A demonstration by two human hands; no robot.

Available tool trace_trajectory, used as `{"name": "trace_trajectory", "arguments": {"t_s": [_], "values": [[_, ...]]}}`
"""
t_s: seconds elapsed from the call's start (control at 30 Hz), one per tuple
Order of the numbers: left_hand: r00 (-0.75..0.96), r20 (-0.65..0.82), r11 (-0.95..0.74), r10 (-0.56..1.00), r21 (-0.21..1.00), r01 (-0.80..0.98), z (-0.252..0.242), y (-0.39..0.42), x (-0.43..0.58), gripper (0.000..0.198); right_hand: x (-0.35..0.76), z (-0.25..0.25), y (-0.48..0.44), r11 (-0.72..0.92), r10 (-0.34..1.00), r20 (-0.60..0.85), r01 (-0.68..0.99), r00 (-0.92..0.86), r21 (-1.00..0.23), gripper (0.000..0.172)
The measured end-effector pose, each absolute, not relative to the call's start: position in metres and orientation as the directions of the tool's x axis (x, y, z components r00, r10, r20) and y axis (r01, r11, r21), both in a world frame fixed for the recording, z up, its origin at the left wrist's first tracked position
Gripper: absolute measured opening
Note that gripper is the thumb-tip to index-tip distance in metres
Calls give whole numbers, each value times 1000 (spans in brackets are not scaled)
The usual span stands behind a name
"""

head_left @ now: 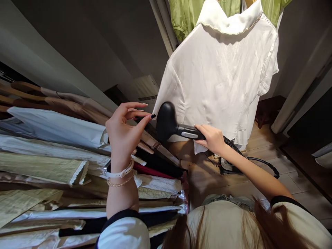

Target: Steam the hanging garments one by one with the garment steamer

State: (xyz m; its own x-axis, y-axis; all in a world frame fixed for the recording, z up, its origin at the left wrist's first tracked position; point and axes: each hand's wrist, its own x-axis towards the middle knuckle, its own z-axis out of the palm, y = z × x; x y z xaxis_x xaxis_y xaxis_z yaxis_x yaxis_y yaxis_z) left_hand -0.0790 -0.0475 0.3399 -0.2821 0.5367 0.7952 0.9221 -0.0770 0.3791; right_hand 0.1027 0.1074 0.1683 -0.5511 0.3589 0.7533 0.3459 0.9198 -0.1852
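A black handheld garment steamer [176, 126] is gripped by my right hand [210, 139] around its ribbed handle, and its rounded head rests near the lower left of a white short-sleeved blouse [218, 79]. The blouse hangs in front of me with its collar at the top. My left hand [123, 133] is raised beside the steamer head, its fingers spread and its fingertips close to the blouse's edge. It holds nothing that I can see. A white band and a thin gold chain circle my left wrist.
A rail of folded-over garments [52, 162] and wooden hangers [26, 91] fills the left side. A green garment [184, 17] hangs behind the blouse. On the tiled floor below stands the steamer's base [227, 165], with a coiled black hose [261, 162] running from it.
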Motion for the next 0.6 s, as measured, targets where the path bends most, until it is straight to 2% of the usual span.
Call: {"name": "trace_trajectory", "arguments": {"t_s": [0.23, 0.43, 0.6], "values": [[-294, 793, -46, 534, 374, 926, 341, -46, -80, 24, 99, 170, 107, 889, 440, 724, 372, -531, -267, 53], [-270, 818, -70, 508, 351, 934, 340, -45, -83, 24, 95, 167, 107, 899, 416, 744, 358, -524, -250, 53], [-275, 819, -47, 503, 343, 938, 341, -45, -82, 24, 93, 167, 109, 929, 331, 745, 336, -579, -152, 57]]}}
